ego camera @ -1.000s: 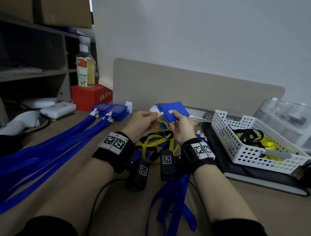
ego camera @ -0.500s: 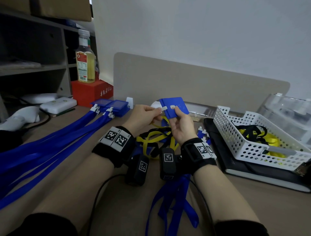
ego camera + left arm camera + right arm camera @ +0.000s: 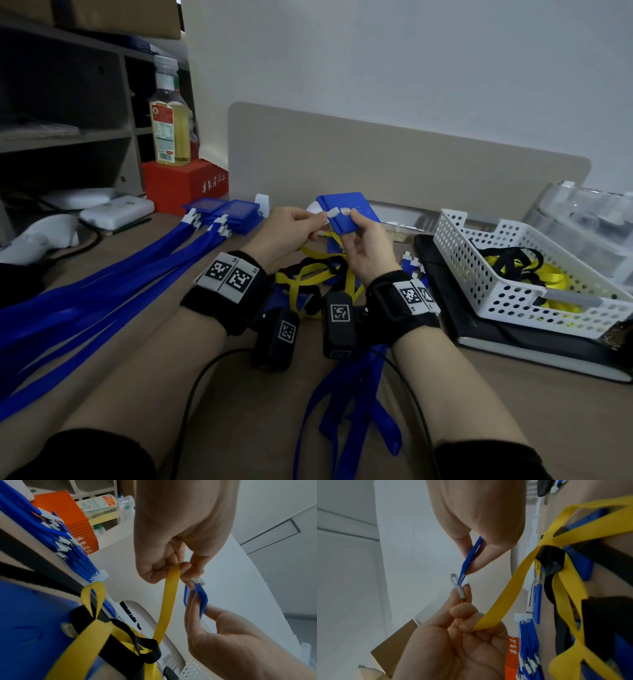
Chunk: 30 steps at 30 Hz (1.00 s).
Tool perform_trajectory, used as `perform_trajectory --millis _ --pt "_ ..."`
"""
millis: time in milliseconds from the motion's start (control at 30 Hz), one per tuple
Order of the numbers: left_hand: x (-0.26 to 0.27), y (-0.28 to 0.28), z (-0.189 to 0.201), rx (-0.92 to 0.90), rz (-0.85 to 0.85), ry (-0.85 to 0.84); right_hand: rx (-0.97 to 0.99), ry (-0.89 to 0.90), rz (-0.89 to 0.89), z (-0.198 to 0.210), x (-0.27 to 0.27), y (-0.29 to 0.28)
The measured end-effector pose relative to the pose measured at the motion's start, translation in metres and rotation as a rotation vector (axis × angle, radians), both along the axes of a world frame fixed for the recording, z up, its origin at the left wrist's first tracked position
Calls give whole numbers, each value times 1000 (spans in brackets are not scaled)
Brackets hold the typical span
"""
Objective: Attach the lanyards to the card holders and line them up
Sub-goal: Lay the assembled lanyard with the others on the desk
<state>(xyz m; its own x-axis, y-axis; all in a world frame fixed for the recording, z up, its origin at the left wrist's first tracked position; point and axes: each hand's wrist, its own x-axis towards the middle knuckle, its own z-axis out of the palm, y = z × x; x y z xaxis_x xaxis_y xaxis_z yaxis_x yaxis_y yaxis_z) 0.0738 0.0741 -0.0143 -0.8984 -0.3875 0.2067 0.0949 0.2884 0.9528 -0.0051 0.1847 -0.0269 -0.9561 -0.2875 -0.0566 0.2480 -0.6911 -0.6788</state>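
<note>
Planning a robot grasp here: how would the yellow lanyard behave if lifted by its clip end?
Probably floppy: the yellow lanyard sags in loose loops below the left hand. Likely light, since a fingertip pinch carries it. It may snag, being tangled with black straps.

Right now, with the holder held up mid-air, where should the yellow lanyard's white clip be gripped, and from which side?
Grip the white clip on its straight sleeve, just behind the loop, pinching across its flat sides from the left, as the left hand does. The loop end sits against the slotted top edge of the blue card holder, which the right hand pinches, so that end should probably stay free.
</note>
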Motion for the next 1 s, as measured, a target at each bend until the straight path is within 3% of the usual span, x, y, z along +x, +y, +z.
perform_trajectory --millis 333,500,600,733,1000 --pt "0 -4 2 -88 -10 -54 39 -65 -41 -5 -5 7" --pt "-2 -6 2 -188 94 -54 74 117 -102 -2 2 6" --pt "-4 -5 1 -241 131 -7 195 277 -85 -3 10 -4" --pt "-3 -4 2 -335 138 1 230 349 -39 -3 18 -13" --pt "3 -7 6 -597 104 -121 174 230 -121 0 12 -7"
